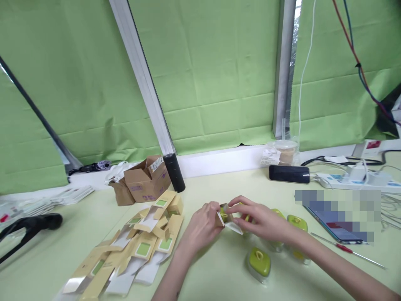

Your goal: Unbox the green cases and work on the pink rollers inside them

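Near the middle of the table, my left hand (205, 221) is wrapped round a small open carton (230, 225) with a green-lidded container (223, 215) inside it. My right hand (253, 217) is at the carton's right side, its thumb and fingers bent around the open flaps; whether they pinch a flap is hard to tell. Below my right hand stands a container with a green looped lid (259, 261) and clear sides. More such containers (297, 223) are beside and partly behind my right forearm. A pile of flattened yellow cartons (144, 249) lies left of my left hand.
At the back left are a brown cardboard box (145, 184) and a black cylinder (174, 172). A black phone (289, 174), a power strip (351, 182), a blurred-out phone (336, 221) and a red-handled screwdriver (344, 248) lie to the right. Black glasses-like frames (31, 228) rest far left.
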`<act>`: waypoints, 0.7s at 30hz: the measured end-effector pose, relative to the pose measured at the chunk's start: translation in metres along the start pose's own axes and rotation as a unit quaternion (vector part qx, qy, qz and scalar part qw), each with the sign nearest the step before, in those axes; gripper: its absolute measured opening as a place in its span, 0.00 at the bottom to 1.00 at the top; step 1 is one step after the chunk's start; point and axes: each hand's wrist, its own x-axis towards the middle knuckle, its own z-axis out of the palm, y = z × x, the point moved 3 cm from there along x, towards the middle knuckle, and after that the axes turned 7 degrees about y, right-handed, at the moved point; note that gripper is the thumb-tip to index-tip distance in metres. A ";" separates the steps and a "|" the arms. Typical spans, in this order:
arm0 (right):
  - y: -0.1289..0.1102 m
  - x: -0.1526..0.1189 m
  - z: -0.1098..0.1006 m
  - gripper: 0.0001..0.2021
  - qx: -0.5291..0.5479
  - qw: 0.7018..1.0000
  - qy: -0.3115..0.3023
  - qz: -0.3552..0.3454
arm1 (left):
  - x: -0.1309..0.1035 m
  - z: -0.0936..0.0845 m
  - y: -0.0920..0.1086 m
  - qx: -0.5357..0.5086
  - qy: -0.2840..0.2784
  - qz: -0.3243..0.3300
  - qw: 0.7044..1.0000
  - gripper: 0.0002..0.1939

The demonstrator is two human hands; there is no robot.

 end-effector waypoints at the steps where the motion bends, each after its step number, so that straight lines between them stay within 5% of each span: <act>1: 0.002 0.000 0.004 0.12 -0.033 0.999 -0.013 0.000 | -0.001 0.001 0.000 -0.007 -0.006 0.006 1.000 0.15; 4: 0.010 0.000 0.016 0.14 -0.158 0.987 -0.005 0.006 | -0.004 0.005 0.004 -0.021 -0.017 0.018 0.999 0.16; 8: 0.013 -0.001 0.029 0.04 -0.275 0.960 0.054 -0.010 | -0.008 0.019 0.012 0.003 -0.044 0.042 0.998 0.15; 14: 0.017 0.000 0.015 0.07 -0.227 0.969 0.099 0.002 | -0.004 0.019 0.008 0.316 -0.044 0.168 0.932 0.18; 17: 0.028 0.008 0.002 0.10 -0.136 0.980 0.131 0.064 | 0.008 0.003 -0.008 0.333 0.009 0.129 0.934 0.18; 21: 0.040 0.020 0.007 0.09 -0.135 0.983 0.089 0.091 | 0.025 -0.014 -0.018 0.308 0.071 0.101 0.943 0.19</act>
